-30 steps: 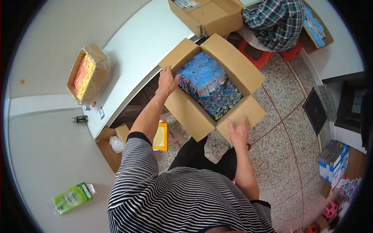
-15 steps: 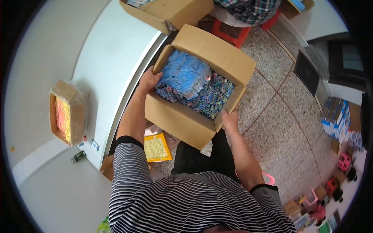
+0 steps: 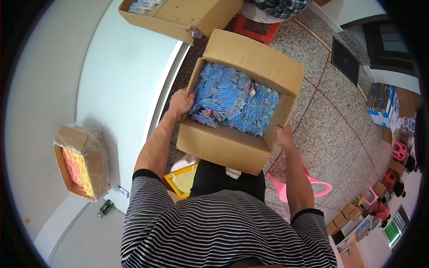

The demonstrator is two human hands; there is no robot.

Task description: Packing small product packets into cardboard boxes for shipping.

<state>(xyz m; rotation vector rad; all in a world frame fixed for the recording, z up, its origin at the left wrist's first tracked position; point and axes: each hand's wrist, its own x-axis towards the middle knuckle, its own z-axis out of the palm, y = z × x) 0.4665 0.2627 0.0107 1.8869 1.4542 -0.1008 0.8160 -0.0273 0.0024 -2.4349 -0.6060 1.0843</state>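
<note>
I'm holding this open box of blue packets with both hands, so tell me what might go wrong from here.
The cardboard box has its top open and blue packets heaped unevenly inside, so a sharp tilt could spill some. Your left hand is near the edge of the white table, so you might bump your knuckles. A pink plastic item sits low by your right forearm, and could perhaps trip you.

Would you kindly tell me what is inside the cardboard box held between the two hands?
The cardboard box holds many small, mostly blue packets, piled higher toward the left hand. The box's bottom and whatever lies under the top packets are covered.
</note>
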